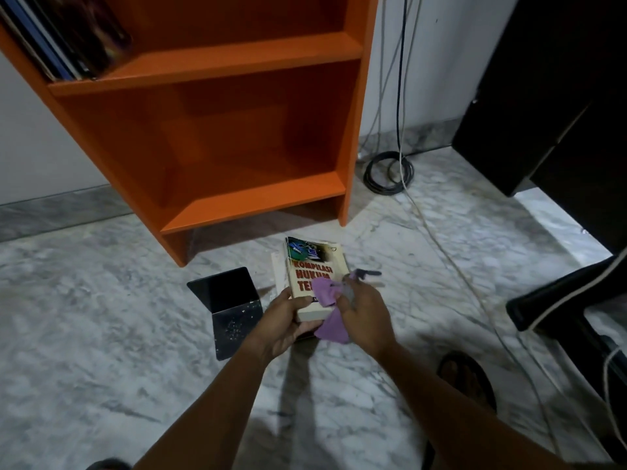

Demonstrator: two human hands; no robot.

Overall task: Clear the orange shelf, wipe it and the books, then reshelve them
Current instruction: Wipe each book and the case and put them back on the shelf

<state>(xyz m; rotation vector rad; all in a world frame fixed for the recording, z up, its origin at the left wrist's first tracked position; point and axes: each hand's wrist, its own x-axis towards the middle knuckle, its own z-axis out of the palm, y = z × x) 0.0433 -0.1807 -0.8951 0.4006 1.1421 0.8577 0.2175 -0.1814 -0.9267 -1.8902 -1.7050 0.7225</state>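
A book (pixel 310 269) with red lettering on its cover is gripped at its near left corner by the left hand (pixel 283 322), thumb on the cover and fingers curled beneath. From that grip the book extends toward 12 o'clock, cover upward, above the marble floor (pixel 101 317). A purple cloth (pixel 332 330) is clenched in the right hand (pixel 366 313) and is pressed against the book's near right corner, at 9 o'clock from that hand. Part of the cloth is draped over the cover and part hangs below the edge.

A grey thing with a dark tip (pixel 368 274) is seen at 12 o'clock from the right hand. It is blurred, and whether it is also held cannot be told. The last word of the title is covered by the cloth. A pale second book (pixel 277 269) is largely hidden beneath the first, with only its left edge exposed.

The orange shelf (pixel 258 201) stands at 12 o'clock from the hands, its two lower compartments bare. Dark books (pixel 78 39) leaning on the upper board are cut off by the frame. A black folded plate (pixel 227 296) lies at 9 o'clock from the left hand. Coiled cables (pixel 388 171) lie at 1 o'clock and dark furniture (pixel 559 96) stands at 2 o'clock. A sandal (pixel 466 378) is seen at 4 o'clock from the right hand.
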